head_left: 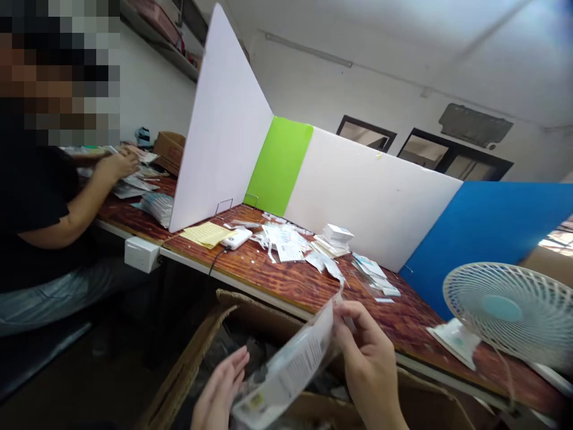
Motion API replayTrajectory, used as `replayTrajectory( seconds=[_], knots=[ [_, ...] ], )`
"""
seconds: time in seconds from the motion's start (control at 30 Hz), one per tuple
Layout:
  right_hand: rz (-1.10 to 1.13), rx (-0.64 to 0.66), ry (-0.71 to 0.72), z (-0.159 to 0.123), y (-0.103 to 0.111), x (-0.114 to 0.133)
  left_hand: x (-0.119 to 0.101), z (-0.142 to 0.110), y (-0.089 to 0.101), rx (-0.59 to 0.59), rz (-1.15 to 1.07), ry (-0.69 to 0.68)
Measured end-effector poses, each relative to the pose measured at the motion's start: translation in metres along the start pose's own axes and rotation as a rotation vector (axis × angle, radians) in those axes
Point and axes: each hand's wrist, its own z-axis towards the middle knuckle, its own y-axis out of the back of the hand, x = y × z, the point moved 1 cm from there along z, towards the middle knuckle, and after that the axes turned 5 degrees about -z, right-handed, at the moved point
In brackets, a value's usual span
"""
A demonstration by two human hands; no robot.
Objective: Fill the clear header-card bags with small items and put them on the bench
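A long clear plastic packet with a white printed card (pixel 293 370) inside hangs tilted over an open cardboard box (pixel 192 352). My right hand (pixel 369 358) pinches its upper end between thumb and fingers. Beside the packet's lower end is my left hand (pixel 221 385), its fingers stretched out; whether it touches the plastic I cannot tell. Below both hands, the box holds dark packaged items that are blurred. A thin strip at the packet's top end reaches toward the papers on the table.
On the wooden table (pixel 264 278) lie white paper scraps (pixel 286 242), a stack of small white cards (pixel 338 234), more packets (pixel 373 272) and yellow paper (pixel 206 235). A fan (pixel 501 307) stands right. Partition panels (pixel 362 191) enclose the back. Another person (pixel 40 197) handles items at left.
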Motion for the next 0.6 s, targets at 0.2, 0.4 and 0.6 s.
replayTrajectory(
  seconds=[0.2,0.4,0.6],
  knots=[
    [0.012,0.266,-0.108,-0.065,0.024,-0.013,-0.017,-0.045,-0.033,0.610,0.167,0.409],
    [-0.020,0.258,-0.142,-0.096,0.022,-0.046,0.002,-0.043,-0.031,0.780,0.708,0.319],
    [0.014,0.252,-0.187,-0.107,0.015,-0.067,0.042,-0.029,-0.025,0.581,0.730,0.189]
  ],
)
